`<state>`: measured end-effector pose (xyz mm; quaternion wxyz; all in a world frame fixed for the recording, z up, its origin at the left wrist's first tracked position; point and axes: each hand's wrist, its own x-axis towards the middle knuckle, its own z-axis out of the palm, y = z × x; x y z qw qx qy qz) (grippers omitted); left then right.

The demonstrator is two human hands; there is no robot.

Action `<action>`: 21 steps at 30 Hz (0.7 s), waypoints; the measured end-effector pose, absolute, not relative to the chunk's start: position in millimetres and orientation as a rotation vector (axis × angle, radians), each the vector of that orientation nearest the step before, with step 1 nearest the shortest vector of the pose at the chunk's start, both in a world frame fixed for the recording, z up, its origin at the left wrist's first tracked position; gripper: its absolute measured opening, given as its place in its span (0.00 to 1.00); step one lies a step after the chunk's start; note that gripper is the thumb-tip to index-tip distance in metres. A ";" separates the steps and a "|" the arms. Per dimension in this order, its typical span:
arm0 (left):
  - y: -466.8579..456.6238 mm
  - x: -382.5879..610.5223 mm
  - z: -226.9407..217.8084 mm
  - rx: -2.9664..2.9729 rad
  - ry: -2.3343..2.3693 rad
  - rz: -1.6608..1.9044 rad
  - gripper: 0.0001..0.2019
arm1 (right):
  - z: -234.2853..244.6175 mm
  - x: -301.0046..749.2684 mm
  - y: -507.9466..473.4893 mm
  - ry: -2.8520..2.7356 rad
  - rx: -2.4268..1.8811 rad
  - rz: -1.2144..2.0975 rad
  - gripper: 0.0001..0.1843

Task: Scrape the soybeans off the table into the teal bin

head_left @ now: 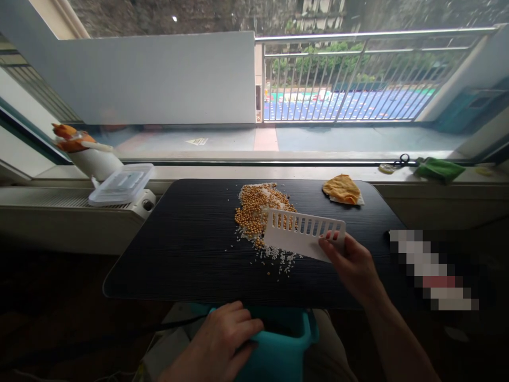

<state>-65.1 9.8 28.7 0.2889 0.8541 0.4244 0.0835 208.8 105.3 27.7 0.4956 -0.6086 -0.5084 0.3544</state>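
Note:
My right hand point(354, 263) grips one end of a white slotted plastic plate point(294, 241), thumb on its near face. The plate is tilted over the near right part of a pile of round yellow beans point(254, 207), probably soybeans, on the black table. White rice grains point(278, 258) lie scattered below the plate and show among the beans. At the table's front edge, my left hand point(230, 334) is curled over the rim of a teal plastic bin point(278, 342). The bin's inside is dark and its contents cannot be made out.
A folded yellow cloth point(342, 189) lies at the back right of the black table point(178, 249). On the left, a clear plastic lid point(121, 184) rests on the radiator point(71, 197) near a white container point(95, 162). The windowsill holds a green cloth point(439, 170) and black-handled scissors point(402, 161).

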 end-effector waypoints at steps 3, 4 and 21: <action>9.7 -64.5 28.0 2.277 1.132 0.243 0.16 | 26.3 206.3 112.0 -1.294 -1.465 0.894 0.14; 9.2 -64.2 27.9 2.280 1.132 0.256 0.16 | 26.5 206.9 113.1 -1.312 -1.470 0.905 0.14; 7.8 -26.0 14.5 2.290 0.986 0.441 0.12 | 31.6 286.9 50.5 -1.112 -1.692 0.920 0.15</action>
